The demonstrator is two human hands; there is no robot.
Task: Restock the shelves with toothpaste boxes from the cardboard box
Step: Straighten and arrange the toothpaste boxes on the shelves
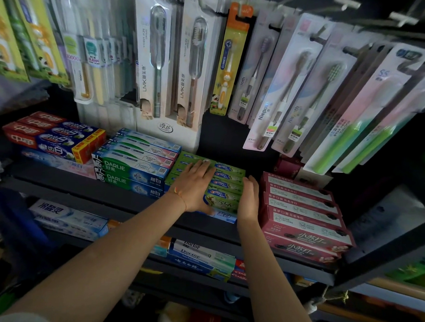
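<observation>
While both hands (220, 192) flank them, green toothpaste boxes (226, 185) sit stacked

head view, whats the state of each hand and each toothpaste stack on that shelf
left hand: open, flat on top of the green boxes
right hand: open, against the green stack's right side
green boxes: stacked, being squared up
red boxes: stacked, untouched
Darlie boxes: stacked, untouched
</observation>
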